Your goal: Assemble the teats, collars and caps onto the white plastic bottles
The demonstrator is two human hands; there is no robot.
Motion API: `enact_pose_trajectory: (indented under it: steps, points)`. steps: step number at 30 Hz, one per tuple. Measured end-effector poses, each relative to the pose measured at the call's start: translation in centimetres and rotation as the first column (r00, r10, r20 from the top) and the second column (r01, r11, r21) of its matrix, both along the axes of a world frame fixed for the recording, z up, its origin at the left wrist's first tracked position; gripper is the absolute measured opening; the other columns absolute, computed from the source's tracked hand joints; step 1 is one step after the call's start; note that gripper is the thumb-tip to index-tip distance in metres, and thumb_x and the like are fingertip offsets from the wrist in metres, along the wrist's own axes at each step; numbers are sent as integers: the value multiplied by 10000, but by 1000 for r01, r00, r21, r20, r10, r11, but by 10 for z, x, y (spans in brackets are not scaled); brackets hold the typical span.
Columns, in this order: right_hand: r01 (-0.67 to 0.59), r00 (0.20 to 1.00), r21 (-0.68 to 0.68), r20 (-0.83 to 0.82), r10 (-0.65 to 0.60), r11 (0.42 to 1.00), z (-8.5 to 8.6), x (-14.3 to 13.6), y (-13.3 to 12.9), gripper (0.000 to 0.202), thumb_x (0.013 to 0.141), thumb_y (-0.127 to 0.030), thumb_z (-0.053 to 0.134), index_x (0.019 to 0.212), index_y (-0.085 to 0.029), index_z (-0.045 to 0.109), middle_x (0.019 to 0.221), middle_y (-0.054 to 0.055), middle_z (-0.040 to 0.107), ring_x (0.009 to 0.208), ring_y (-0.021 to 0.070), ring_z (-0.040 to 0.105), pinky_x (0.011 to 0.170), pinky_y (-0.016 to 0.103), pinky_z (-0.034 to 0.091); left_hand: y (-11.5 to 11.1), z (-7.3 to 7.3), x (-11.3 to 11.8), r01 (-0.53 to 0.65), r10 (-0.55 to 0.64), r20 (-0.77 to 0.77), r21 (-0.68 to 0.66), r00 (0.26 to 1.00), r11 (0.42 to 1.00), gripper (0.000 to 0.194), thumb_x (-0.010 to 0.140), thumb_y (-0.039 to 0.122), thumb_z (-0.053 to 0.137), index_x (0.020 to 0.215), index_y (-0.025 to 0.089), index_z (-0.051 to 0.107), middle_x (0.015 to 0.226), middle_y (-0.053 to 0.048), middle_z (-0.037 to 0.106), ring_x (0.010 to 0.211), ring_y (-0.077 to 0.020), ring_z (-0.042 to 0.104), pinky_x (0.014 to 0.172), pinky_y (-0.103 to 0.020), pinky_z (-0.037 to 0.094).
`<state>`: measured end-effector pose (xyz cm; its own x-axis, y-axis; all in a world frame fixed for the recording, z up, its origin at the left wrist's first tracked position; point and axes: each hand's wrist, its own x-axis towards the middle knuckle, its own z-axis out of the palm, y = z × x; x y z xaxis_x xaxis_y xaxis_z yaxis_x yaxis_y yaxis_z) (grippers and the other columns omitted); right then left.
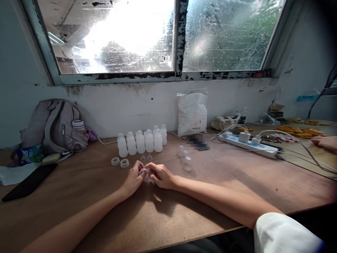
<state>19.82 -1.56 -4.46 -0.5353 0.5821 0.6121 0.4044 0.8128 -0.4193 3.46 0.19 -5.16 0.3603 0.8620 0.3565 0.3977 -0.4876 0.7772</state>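
My left hand (133, 179) is closed around a whitish bottle collar ring (144, 170) just above the table. From the other side, the fingers of my right hand (162, 176) pinch at the same ring; whether a teat sits inside it is too small to tell. Beyond my hands stand several frosted baby bottles (140, 143) with clear caps on top. Two clear bottle teats (149, 157) rest in front of them. Two loose collar rings (124, 163) lie to the left, and several clear bottle caps (187, 164) to the right.
A grey backpack (56, 123) leans at the back left, near a black flat case (30, 182). Against the wall is a white bag (192, 112). A power strip (249, 146) with cables lies right. Another person's hand (325, 142) shows beside yellow pieces (300, 131).
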Motion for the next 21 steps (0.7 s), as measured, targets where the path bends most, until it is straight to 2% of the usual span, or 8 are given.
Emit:
enact_pose_trajectory:
  steps: [6,8,11,14,17,19,21]
  points:
    - [36,999,-37,-23,-37,999,0,-3,2,244,827,-224,419,1041,-136,497,571,-33,477,476,78,410,493,192,356,9,-5,-2,12,-8,119,-26,993,1000,107,753,272,479,776,186,420,661,42,462,609,-109,448,540,-208,350]
    - [51,998,-38,-27,-52,998,-1,-4,3,259,827,-256,443,1053,-141,498,582,-30,489,482,80,420,498,194,368,11,-7,-3,22,-10,168,-68,986,997,128,743,264,490,823,188,425,673,42,479,556,-93,449,503,-197,354]
    - [72,997,-23,-11,-72,997,-3,-5,6,279,804,-265,498,1060,-157,512,727,13,550,548,89,463,554,210,408,12,-9,-3,52,-8,218,-198,976,979,209,728,217,475,928,197,419,639,49,498,431,-68,414,381,-166,303]
    - [104,995,-10,0,-104,995,-5,-5,9,280,799,-232,509,1074,-188,531,868,43,549,608,95,487,617,230,435,11,-8,-2,81,-15,248,-257,969,963,310,723,187,456,1032,194,438,724,3,556,485,-89,482,344,-154,315]
    - [141,989,-24,-34,-142,990,-8,-4,14,280,811,-183,483,1083,-205,547,872,41,530,650,102,501,649,236,444,10,-5,-1,153,-58,325,-274,944,950,423,687,173,520,1105,194,457,975,-58,571,686,-135,563,444,-182,429]
    - [147,987,-25,-53,-148,989,-10,-4,17,301,806,-132,466,1082,-211,555,870,39,520,687,108,509,667,238,445,9,-2,-2,217,-91,394,-290,914,932,517,635,130,579,1131,202,455,1105,-65,537,862,-170,566,617,-219,482]
    - [138,988,-15,-67,-139,990,-12,-3,19,338,786,-82,459,1079,-218,560,879,37,512,725,113,514,682,238,445,8,1,-3,267,-109,458,-296,882,917,514,633,126,595,1125,206,468,1177,-60,506,1008,-194,522,788,-258,457]
